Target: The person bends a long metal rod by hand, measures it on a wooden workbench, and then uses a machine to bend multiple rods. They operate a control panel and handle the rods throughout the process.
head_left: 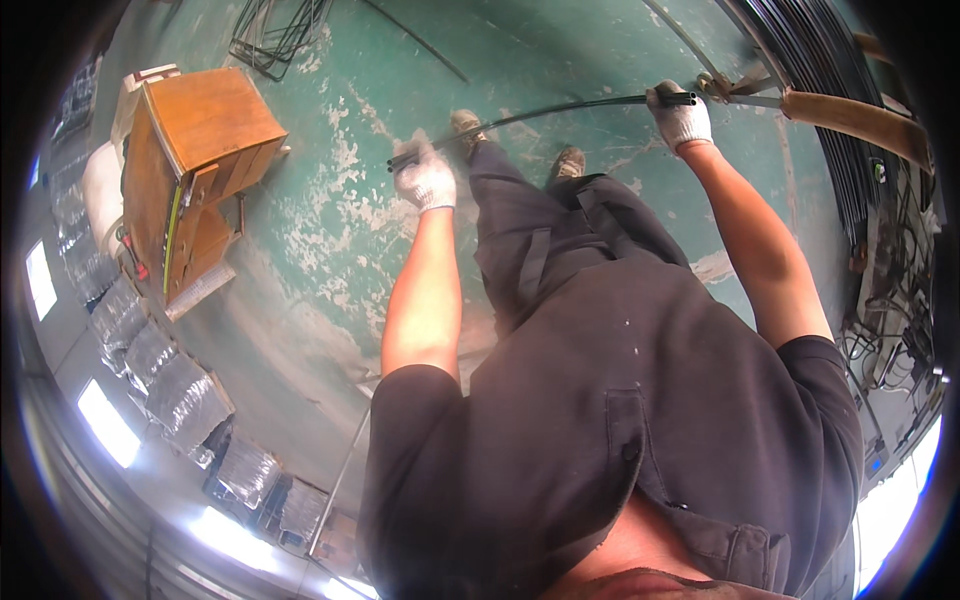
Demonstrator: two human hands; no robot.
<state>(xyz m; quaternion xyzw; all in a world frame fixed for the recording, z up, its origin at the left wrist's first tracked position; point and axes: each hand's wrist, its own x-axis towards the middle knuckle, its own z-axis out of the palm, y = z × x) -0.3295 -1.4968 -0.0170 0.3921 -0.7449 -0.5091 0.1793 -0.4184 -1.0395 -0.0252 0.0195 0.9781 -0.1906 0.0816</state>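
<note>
Both my hands wear white work gloves. A thin bundle of dark metal tubes (pixel 560 107) stretches across in front of me, looking bowed in this view. My left hand (pixel 425 180) is closed round it near its left end, slightly blurred. Near the other end my right hand (pixel 682 118) grips the tubes, and their open ends stick out past the fist. The bundle is held above the green floor, over my shoes. How many tubes there are is hard to make out.
A wooden cabinet (pixel 215 120) stands at left, with wrapped packages (pixel 185 400) behind it. Bent rods (pixel 280 35) and a single bar (pixel 415 40) lie on the worn green floor (pixel 340 230). At right are a rack of long dark tubes (pixel 815 90) and a brown-wrapped beam (pixel 855 125).
</note>
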